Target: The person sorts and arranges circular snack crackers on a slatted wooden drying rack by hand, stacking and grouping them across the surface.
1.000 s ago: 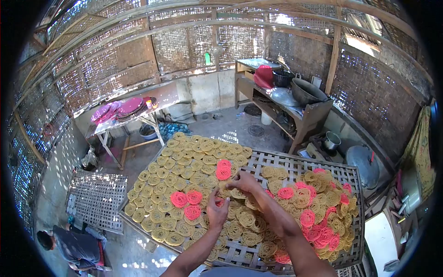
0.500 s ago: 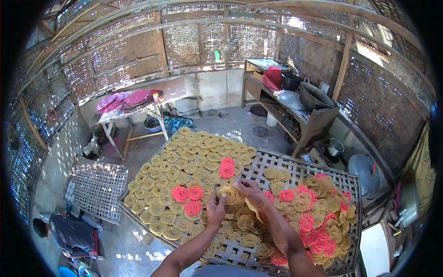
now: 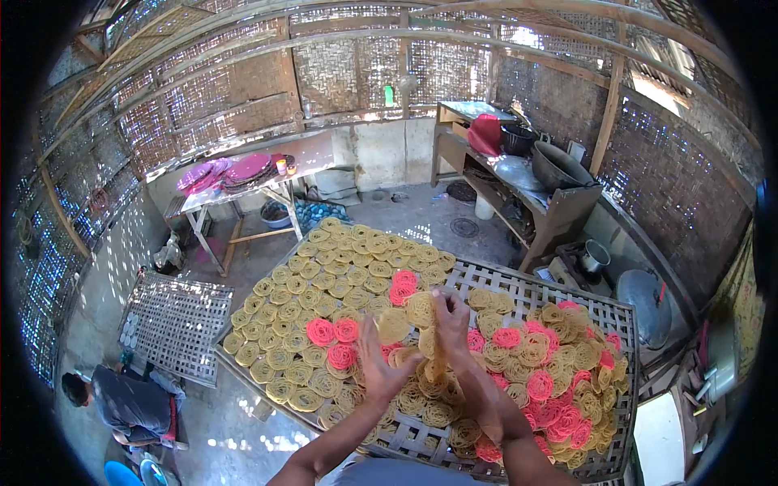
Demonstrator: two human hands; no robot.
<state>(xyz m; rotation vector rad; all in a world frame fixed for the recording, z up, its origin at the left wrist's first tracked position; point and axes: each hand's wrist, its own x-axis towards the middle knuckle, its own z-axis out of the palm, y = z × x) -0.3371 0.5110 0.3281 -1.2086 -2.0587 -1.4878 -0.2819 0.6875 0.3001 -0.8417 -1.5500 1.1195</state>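
Note:
A woven bamboo tray (image 3: 527, 282) is covered with flat, lacy coiled crackers, mostly yellow, some pink. My right hand (image 3: 454, 328) pinches several yellow coiled crackers (image 3: 420, 309) held upright above the tray's middle. Fingers stretched and thumb apart, my left hand (image 3: 382, 363) is beside a single yellow coiled cracker (image 3: 393, 326); whether it touches that piece I cannot tell. To the left, yellow coiled crackers (image 3: 296, 293) lie in close rows, with pink coiled crackers (image 3: 341, 355) among them. On the right is a loose heap of yellow and pink coiled crackers (image 3: 559, 381).
Another person (image 3: 134, 405) crouches at lower left, near a second woven tray (image 3: 174, 324). A table (image 3: 304, 154) with pink round pieces stands at the back left. At the back right, a wooden bench (image 3: 559, 223) bears a large pan (image 3: 561, 166). A metal lid (image 3: 646, 304) leans at right.
My left hand has opened and moved slightly down and away from the crackers. My right hand has shifted right, keeping its crackers. The view has turned slightly.

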